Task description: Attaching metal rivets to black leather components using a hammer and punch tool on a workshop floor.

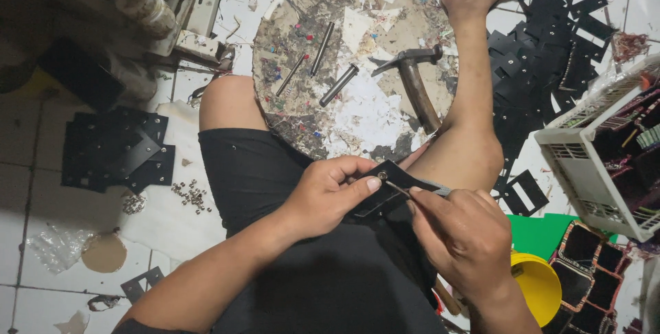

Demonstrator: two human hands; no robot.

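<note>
left hand [328, 193] pinches flat black leather piece [390, 186]; right hand [459, 234] grips thin metal tool [399, 188].

Almost no packaging here, and no labels, signs or screens that I can see. On the floor at the left, approx. next to a round brown cardboard disc, lies a small crumpled clear plastic bag [58, 246], transparent w/ white shine, flat and wrinkled. At the top left stands a beige cylinder-shaped container [146, 8], maybe a jar or tape roll; I cannot tell which, it is too blurred.
</note>
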